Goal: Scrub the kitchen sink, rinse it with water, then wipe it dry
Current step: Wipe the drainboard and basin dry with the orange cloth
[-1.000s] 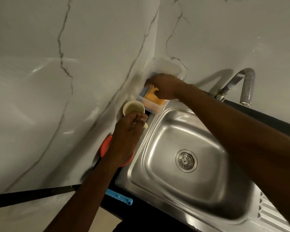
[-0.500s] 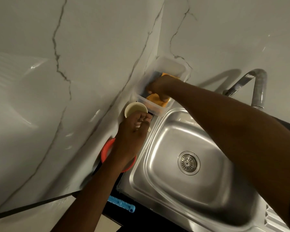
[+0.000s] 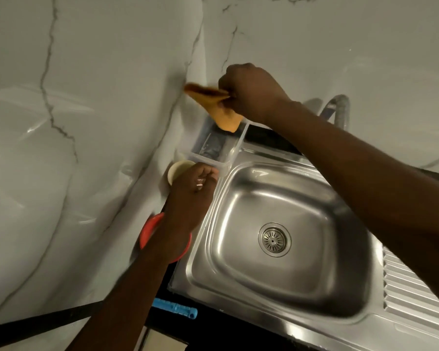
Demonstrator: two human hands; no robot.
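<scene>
A stainless steel sink (image 3: 238, 262) with a round drain (image 3: 274, 239) fills the lower right. My right hand (image 3: 251, 92) is raised above the back left corner, shut on an orange cloth (image 3: 218, 107) that hangs over a clear plastic container (image 3: 228, 153). My left hand (image 3: 190, 196) rests by the sink's left rim, its fingers curled on a small cream cup (image 3: 179, 169). The tap (image 3: 337, 110) curves out at the back, partly hidden by my right forearm.
A red round dish (image 3: 150, 231) lies under my left wrist on the black counter. A blue ridged object (image 3: 175, 309) sits at the counter's front edge. Marble walls meet in the corner behind the container. The ribbed drainboard (image 3: 416, 295) lies to the right.
My right hand has lifted the orange cloth up out of the clear container. My left hand stays on the cream cup.
</scene>
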